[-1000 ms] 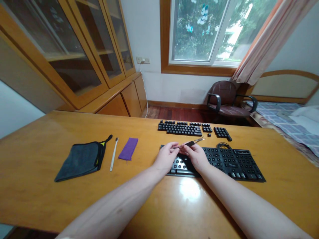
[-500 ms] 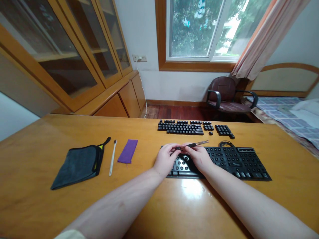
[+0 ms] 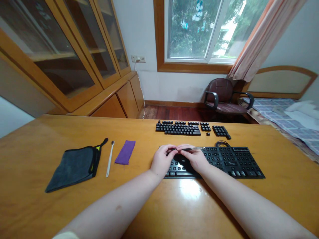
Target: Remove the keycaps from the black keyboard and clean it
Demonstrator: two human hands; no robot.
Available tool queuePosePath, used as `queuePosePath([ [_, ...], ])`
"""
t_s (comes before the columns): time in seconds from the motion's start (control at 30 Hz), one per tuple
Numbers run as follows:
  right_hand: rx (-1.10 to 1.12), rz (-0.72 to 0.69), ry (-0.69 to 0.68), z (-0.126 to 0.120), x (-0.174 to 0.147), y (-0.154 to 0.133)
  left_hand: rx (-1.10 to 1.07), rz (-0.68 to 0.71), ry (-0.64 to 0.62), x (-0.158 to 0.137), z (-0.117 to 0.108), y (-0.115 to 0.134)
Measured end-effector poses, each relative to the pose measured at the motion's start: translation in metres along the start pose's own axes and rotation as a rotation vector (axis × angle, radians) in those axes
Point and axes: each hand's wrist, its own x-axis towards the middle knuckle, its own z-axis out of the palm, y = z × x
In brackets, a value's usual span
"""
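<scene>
A black keyboard base [image 3: 225,162] with its keycaps off lies in front of me, and both hands are over its left part. My right hand [image 3: 198,159] is closed on a thin keycap puller [image 3: 190,149], which has a dark handle and metal wire ends pointing right. Close beside it, my left hand [image 3: 160,161] is pinched, its fingertips meeting those of the right hand. Something small and dark shows between the left fingers, too hidden to name. Loose black keycaps [image 3: 183,129] stand in keyboard order behind the base.
Left on the wooden desk [image 3: 139,212] lie a purple cloth [image 3: 125,152], a white-handled brush [image 3: 109,161] and a folded grey cloth [image 3: 73,167] with black edging. A coiled cable [image 3: 222,143] sits behind the keyboard. Beyond the desk is an armchair [image 3: 221,94].
The keycap puller has turned flatter and shifted slightly left, its wire ends now lower. Both hands have drawn closer together at the fingertips. The whole view has shifted a little.
</scene>
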Motion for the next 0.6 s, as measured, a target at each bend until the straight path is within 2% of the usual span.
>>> queuePosePath([
  [0.23, 0.108, 0.203, 0.055, -0.002, 0.001, 0.008, 0.057, 0.046, -0.059, -0.002, -0.003, 0.004],
  [0.33, 0.159, 0.247, 0.091, -0.002, 0.000, 0.012, 0.042, 0.043, -0.076, 0.000, -0.002, 0.002],
  [0.47, 0.130, 0.212, 0.079, -0.001, -0.001, 0.011, -0.017, -0.010, -0.039, 0.002, 0.002, -0.004],
  [0.6, 0.020, 0.077, 0.029, 0.000, -0.002, 0.008, -0.026, -0.057, -0.026, 0.003, 0.004, -0.008],
])
